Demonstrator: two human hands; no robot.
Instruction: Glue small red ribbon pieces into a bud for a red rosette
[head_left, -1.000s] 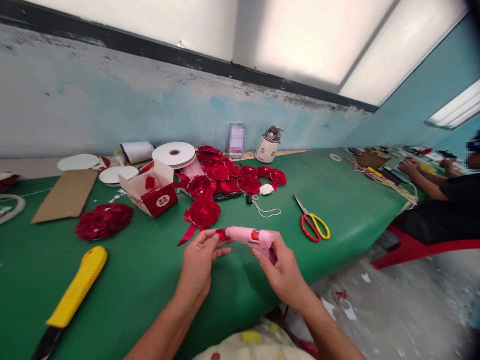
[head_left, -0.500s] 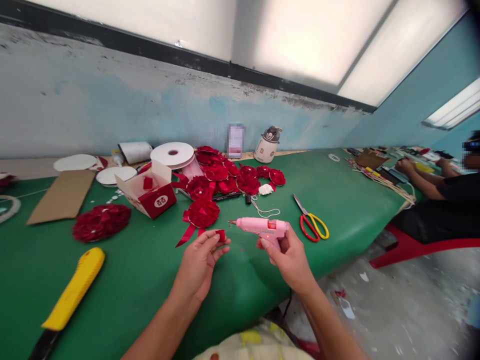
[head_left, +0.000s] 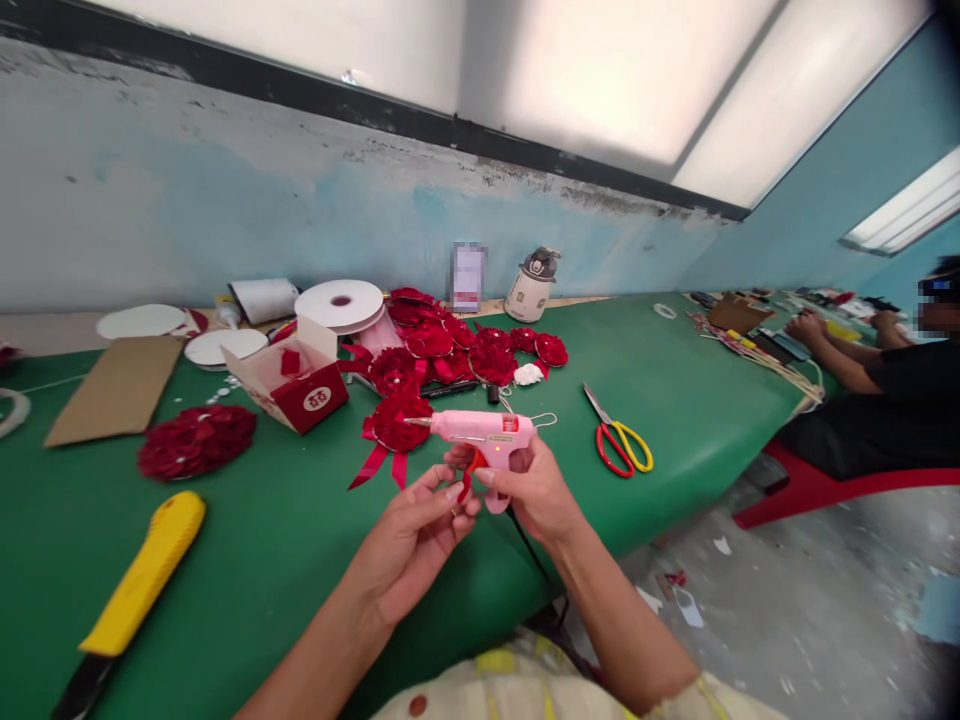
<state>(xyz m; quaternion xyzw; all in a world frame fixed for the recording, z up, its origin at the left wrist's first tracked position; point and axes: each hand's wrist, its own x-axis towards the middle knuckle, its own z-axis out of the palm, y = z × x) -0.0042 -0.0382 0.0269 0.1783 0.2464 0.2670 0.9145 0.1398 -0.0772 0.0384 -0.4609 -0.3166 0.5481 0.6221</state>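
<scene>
A pink glue gun [head_left: 484,430] is gripped by its handle in my right hand [head_left: 541,490], its nozzle pointing left. Just below its orange trigger, my left hand [head_left: 420,535] pinches a small piece of red ribbon [head_left: 468,480]. The two hands are close together, with fingertips of both near the ribbon. Behind the nozzle lies a red ribbon flower [head_left: 401,420] with two tails. More red fabric flowers [head_left: 442,345] are heaped farther back. A black cord [head_left: 529,545] runs down from the gun's handle.
Scissors [head_left: 619,430] lie on the right of the green table [head_left: 712,400]. An open red-and-white box [head_left: 304,390], a white ribbon spool [head_left: 341,303] and cardboard [head_left: 112,390] stand at left. A yellow-handled cutter [head_left: 142,575] lies nearer. A bottle [head_left: 532,285] stands at the wall; a co-worker [head_left: 885,370] sits at far right.
My right hand has brought the glue gun left and slightly up, toward my left hand. My left hand has shifted a little right, and the ribbon piece is now beneath the gun.
</scene>
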